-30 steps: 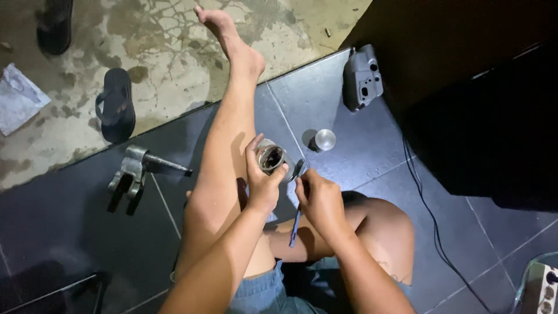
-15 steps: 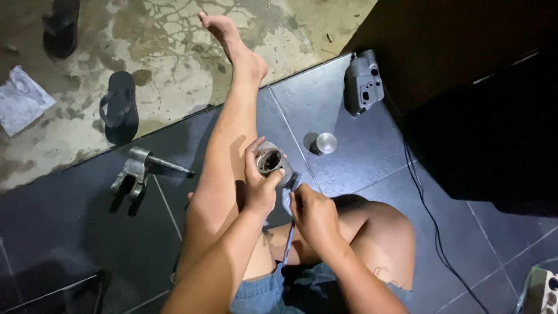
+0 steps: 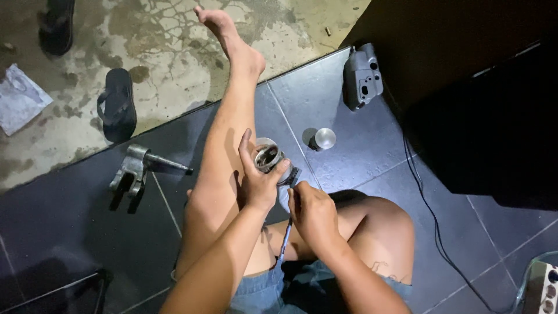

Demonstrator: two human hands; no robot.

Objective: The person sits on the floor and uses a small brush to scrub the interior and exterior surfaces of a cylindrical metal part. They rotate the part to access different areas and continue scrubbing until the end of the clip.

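Cylinder (image 3: 268, 158), a short open metal ring, sits above the outstretched leg, clamped in the left hand (image 3: 258, 183); its inside looks dark and what it holds cannot be told. Right hand (image 3: 313, 212), just right of it, is closed on a brush (image 3: 286, 229) whose head touches the cylinder. Farther right on the tile floor (image 3: 349, 157) stand a round metal piece (image 3: 323, 138) and a grey casing (image 3: 361, 77).

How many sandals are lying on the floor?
2. One dark sandal lies whole on the concrete left of the outstretched leg; another sandal is cut off at the top-left edge. More may lie out of view.
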